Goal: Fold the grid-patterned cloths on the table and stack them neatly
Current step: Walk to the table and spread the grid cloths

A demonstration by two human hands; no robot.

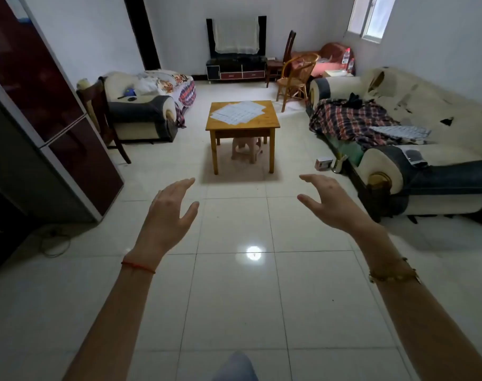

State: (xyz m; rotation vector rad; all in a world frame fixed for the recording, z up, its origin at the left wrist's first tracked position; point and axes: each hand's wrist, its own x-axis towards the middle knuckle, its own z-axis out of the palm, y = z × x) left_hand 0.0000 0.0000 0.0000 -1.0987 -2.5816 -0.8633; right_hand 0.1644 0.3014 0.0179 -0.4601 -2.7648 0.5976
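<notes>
Upper centre of frame: wooden table [242, 125] with grid-patterned cloths [237, 112] spread flat, overlapping, unfolded. Plastic stool [246, 148] under it. Lower frame, over tiled floor [234, 284]: left hand [169, 213] and right hand [330, 202] raised, fingers loose and spread, grasping nothing, well apart from table. Sofa [416, 138] at right with plaid blanket [350, 119].

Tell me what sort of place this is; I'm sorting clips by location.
Probably a home living room: a cream upholstered sofa, a dark low TV cabinet and a small square wooden table on pale tiles.
</notes>
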